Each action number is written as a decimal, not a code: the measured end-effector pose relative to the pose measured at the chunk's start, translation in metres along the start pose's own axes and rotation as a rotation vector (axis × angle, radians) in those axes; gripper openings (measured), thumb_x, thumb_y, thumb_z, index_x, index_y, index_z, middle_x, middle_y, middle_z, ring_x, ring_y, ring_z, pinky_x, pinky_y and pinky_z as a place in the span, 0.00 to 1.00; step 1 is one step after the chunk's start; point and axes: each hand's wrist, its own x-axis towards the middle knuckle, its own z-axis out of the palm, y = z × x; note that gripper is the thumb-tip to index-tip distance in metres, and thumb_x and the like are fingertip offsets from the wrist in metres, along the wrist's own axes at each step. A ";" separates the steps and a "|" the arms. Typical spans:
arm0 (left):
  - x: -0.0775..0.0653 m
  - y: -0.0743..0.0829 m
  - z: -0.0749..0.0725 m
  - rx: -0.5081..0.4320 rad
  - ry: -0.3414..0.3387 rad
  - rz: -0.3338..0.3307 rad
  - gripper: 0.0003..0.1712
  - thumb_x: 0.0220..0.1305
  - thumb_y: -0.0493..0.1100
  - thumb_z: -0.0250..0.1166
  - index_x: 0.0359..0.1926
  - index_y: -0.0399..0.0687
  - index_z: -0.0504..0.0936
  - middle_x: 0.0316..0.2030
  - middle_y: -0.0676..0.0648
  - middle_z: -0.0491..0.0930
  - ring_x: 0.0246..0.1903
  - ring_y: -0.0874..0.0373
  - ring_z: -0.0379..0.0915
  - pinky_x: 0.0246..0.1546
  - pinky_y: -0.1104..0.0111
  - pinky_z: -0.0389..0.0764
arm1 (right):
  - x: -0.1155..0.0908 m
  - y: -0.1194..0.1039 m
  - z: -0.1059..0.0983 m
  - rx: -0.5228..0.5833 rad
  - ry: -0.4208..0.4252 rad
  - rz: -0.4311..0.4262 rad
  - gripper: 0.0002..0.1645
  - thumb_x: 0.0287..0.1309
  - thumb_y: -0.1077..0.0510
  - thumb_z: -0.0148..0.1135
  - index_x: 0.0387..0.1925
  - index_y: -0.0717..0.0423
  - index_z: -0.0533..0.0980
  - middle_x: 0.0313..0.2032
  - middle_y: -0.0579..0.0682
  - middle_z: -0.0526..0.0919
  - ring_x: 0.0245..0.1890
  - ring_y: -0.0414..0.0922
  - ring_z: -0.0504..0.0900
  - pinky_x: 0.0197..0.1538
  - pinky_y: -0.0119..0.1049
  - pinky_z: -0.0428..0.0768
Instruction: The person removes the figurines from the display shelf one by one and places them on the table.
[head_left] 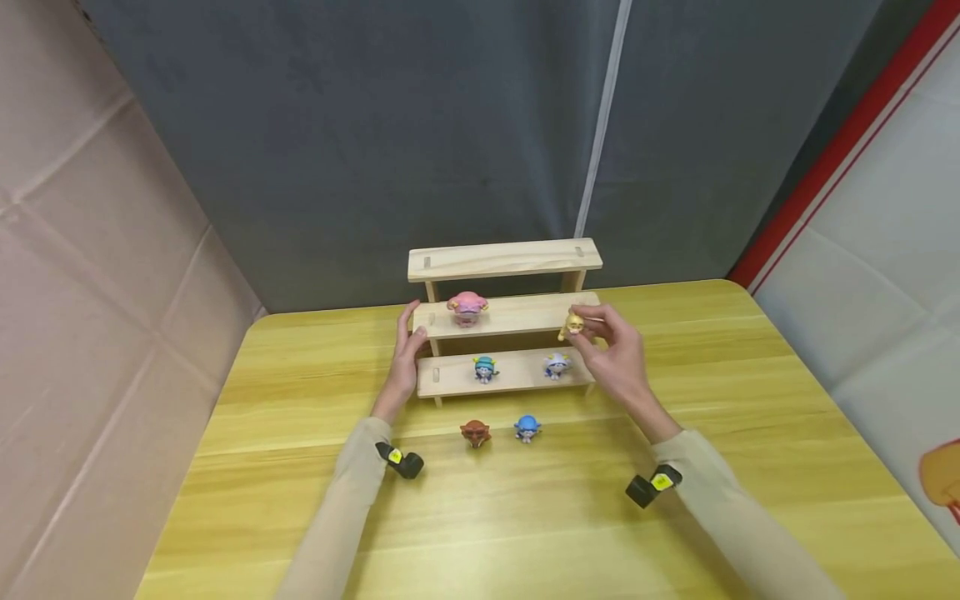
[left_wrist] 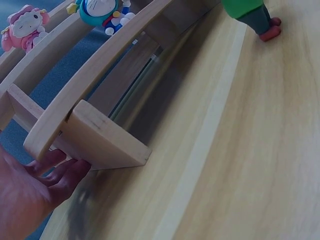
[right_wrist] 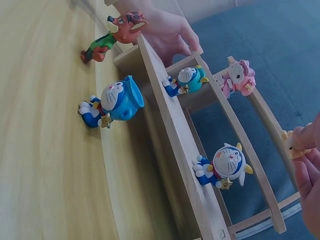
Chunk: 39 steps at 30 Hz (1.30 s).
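A light wooden three-step display stand (head_left: 504, 260) stands at the back of the table. My left hand (head_left: 403, 358) grips its left end, and in the left wrist view the curled fingers (left_wrist: 70, 175) lie against the side leg under the lowest board. Over the right end of the middle step, my right hand (head_left: 618, 354) pinches a small yellow figurine (head_left: 574, 323) between thumb and fingers; the fingers partly cover it in the right wrist view. A pink figurine (head_left: 467, 307) sits on the middle step's left part. On the lowest step are a teal-hatted figurine (head_left: 484, 368) and a white-hooded figurine (head_left: 556, 365).
In front of the stand, a reddish-brown figurine (head_left: 475, 432) in green clothes and a blue figurine (head_left: 527, 427) stand on the wood-grain table (head_left: 480, 517). A grey curtain (head_left: 375, 150) hangs close behind the stand. Pale cloth walls (head_left: 97, 292) rise at both sides.
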 end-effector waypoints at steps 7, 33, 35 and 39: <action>0.000 0.001 0.000 0.018 0.001 0.013 0.33 0.79 0.46 0.39 0.80 0.51 0.46 0.81 0.45 0.34 0.76 0.39 0.47 0.75 0.42 0.45 | -0.006 0.020 -0.003 0.004 -0.045 -0.009 0.21 0.52 0.80 0.66 0.49 0.72 0.77 0.51 0.69 0.83 0.39 0.35 0.84 0.47 0.23 0.81; 0.003 -0.001 0.003 -0.010 -0.002 -0.011 0.31 0.80 0.47 0.39 0.80 0.56 0.46 0.74 0.35 0.57 0.68 0.37 0.61 0.72 0.37 0.51 | -0.041 0.027 -0.019 -0.020 -0.142 -0.085 0.23 0.46 0.83 0.67 0.45 0.68 0.78 0.49 0.66 0.84 0.48 0.29 0.84 0.29 0.23 0.77; 0.002 -0.001 0.003 -0.006 -0.004 -0.003 0.31 0.80 0.47 0.39 0.80 0.56 0.47 0.74 0.35 0.56 0.68 0.36 0.60 0.72 0.37 0.50 | -0.043 0.028 -0.018 -0.010 -0.148 -0.093 0.24 0.45 0.84 0.67 0.45 0.68 0.78 0.50 0.67 0.84 0.48 0.29 0.84 0.28 0.24 0.76; 0.002 -0.001 0.003 -0.002 -0.007 0.005 0.32 0.80 0.47 0.39 0.80 0.55 0.46 0.75 0.36 0.53 0.69 0.36 0.60 0.73 0.39 0.51 | -0.048 0.030 -0.018 0.000 -0.165 -0.087 0.24 0.45 0.83 0.67 0.46 0.69 0.77 0.50 0.67 0.83 0.49 0.29 0.84 0.27 0.26 0.76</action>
